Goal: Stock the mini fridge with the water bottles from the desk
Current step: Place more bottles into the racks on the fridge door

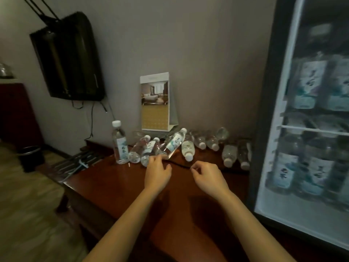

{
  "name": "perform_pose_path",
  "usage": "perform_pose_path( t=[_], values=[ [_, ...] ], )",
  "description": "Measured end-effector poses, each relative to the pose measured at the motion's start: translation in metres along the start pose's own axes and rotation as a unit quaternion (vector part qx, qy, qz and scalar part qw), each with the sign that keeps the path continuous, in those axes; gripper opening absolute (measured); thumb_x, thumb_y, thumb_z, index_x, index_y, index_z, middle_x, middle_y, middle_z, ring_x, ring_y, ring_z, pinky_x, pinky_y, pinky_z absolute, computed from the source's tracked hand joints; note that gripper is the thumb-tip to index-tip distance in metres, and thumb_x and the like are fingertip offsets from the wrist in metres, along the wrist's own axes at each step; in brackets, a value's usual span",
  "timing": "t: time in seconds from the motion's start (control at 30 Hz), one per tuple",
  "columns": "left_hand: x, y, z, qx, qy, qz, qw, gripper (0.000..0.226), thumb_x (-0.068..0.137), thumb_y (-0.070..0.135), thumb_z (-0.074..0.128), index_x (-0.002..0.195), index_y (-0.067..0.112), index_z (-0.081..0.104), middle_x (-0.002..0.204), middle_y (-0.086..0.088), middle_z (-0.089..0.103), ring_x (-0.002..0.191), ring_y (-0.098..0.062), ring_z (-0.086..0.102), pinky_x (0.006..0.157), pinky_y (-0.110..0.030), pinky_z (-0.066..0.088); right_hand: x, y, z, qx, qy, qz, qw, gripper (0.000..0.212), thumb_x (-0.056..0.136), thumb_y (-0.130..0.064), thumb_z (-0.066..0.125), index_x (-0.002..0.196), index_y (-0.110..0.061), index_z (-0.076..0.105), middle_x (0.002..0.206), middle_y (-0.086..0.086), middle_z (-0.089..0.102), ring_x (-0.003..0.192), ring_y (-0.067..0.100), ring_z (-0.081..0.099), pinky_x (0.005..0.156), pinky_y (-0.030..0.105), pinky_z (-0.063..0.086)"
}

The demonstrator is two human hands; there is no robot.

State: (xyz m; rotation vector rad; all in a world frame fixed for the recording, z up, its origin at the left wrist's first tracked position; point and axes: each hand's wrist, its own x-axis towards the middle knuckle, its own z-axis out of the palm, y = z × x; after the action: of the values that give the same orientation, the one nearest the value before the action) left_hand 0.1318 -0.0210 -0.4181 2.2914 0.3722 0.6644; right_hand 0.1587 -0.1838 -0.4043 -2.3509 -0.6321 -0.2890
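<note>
Both of my forearms reached forward from the bottom edge over the dark wooden surface [113,186], palms down. The left hand [157,172] had its fingers bent, with the tips at the base of a tilted bottle [172,144]. I could not tell whether they gripped it or only touched it. That bottle's long axis ran away from the left hand, up and to the right, base nearest the fingers and white cap farthest. The right hand [205,174] hovered beside the left, its fingers loosely curled, holding nothing that I could see. A black cable [179,164] lay on the surface between the two hands. Just left of the left hand stood an upright bottle [120,142], cap up. More lying bottles [229,155] were scattered beyond the right hand, most with caps pointing back toward me. The mini fridge [264,129] stood to the right of the right hand, with stocked bottles [306,84] upright inside.
</note>
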Motion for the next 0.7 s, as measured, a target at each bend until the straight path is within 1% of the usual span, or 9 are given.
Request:
perform_pose_path(
  t=[0.1,0.23,0.33,0.43,0.5,0.53,0.6,0.67,0.7],
  values=[
    [0.028,-0.028,-0.004,0.047,0.005,-0.106,0.993,0.046,0.089,0.022,0.055,0.131,0.009,0.042,0.136,-0.017,0.034,0.121,-0.037,0.043,0.101,-0.040,0.037,0.030,-0.006,0.033,0.037,-0.036,0.023,0.998,0.017,0.089,-0.020,0.052,0.097,-0.019,0.068,0.096,0.007,0.069,0.091,0.023,0.063,0.073,0.029,0.046],
    [0.064,-0.054,-0.001,0.058,0.021,-0.193,0.979,0.063,0.091,0.040,0.050,0.139,0.006,0.029,0.144,-0.021,0.029,0.128,-0.040,0.037,0.101,-0.045,0.038,0.064,-0.019,0.069,0.112,-0.068,0.048,0.990,0.018,0.090,-0.017,0.053,0.101,-0.017,0.067,0.099,0.005,0.068,0.091,0.019,0.062,0.070,0.022,0.040],
    [0.083,-0.067,0.008,0.058,0.010,-0.220,0.974,0.070,0.089,0.054,0.046,0.138,0.007,0.029,0.139,-0.020,0.044,0.127,-0.039,0.041,0.101,-0.045,0.039,0.080,-0.024,0.089,0.151,-0.080,0.059,0.984,0.020,0.089,-0.015,0.053,0.102,-0.015,0.068,0.102,0.002,0.066,0.095,0.017,0.060,0.070,0.021,0.040],
    [0.091,-0.073,0.015,0.068,0.038,-0.220,0.972,0.061,0.086,0.057,0.048,0.125,0.011,0.038,0.125,-0.018,0.056,0.116,-0.038,0.051,0.094,-0.044,0.044,0.089,-0.022,0.107,0.211,-0.090,0.110,0.967,0.015,0.089,-0.015,0.052,0.095,-0.018,0.066,0.092,0.000,0.063,0.081,0.014,0.059,0.063,0.021,0.045],
    [0.093,-0.074,0.015,0.074,0.050,-0.221,0.971,0.059,0.082,0.056,0.054,0.120,0.012,0.041,0.120,-0.016,0.058,0.111,-0.036,0.054,0.089,-0.042,0.047,0.091,-0.020,0.117,0.282,-0.091,0.173,0.939,0.012,0.091,-0.019,0.050,0.086,-0.021,0.061,0.089,0.004,0.065,0.075,0.018,0.059,0.070,0.032,0.050],
    [0.092,-0.075,0.014,0.076,0.053,-0.224,0.970,0.062,0.079,0.056,0.057,0.121,0.013,0.041,0.119,-0.015,0.058,0.111,-0.035,0.054,0.088,-0.041,0.047,0.092,-0.020,0.121,0.316,-0.091,0.199,0.923,0.012,0.092,-0.021,0.048,0.086,-0.021,0.059,0.087,0.006,0.065,0.072,0.019,0.058,0.072,0.035,0.051],
    [0.087,-0.077,0.010,0.077,0.049,-0.234,0.968,0.072,0.074,0.056,0.062,0.127,0.013,0.040,0.122,-0.013,0.058,0.113,-0.034,0.054,0.091,-0.040,0.047,0.091,-0.022,0.124,0.364,-0.099,0.225,0.899,0.015,0.095,-0.023,0.045,0.095,-0.017,0.059,0.080,0.007,0.062,0.069,0.020,0.055,0.074,0.036,0.049],
    [0.077,-0.080,0.004,0.074,0.032,-0.255,0.964,0.076,0.071,0.058,0.063,0.128,0.011,0.044,0.123,-0.012,0.059,0.113,-0.032,0.055,0.093,-0.039,0.046,0.087,-0.028,0.124,0.392,-0.118,0.232,0.883,0.017,0.098,-0.023,0.042,0.095,-0.015,0.058,0.077,0.007,0.056,0.075,0.023,0.052,0.082,0.039,0.049],
    [0.070,-0.082,0.001,0.071,0.015,-0.265,0.962,0.075,0.069,0.060,0.062,0.125,0.011,0.050,0.120,-0.011,0.061,0.109,-0.031,0.057,0.093,-0.039,0.047,0.084,-0.033,0.124,0.402,-0.128,0.236,0.875,0.018,0.099,-0.023,0.042,0.088,-0.016,0.055,0.078,0.008,0.055,0.080,0.024,0.051,0.089,0.042,0.048]
  ],
)
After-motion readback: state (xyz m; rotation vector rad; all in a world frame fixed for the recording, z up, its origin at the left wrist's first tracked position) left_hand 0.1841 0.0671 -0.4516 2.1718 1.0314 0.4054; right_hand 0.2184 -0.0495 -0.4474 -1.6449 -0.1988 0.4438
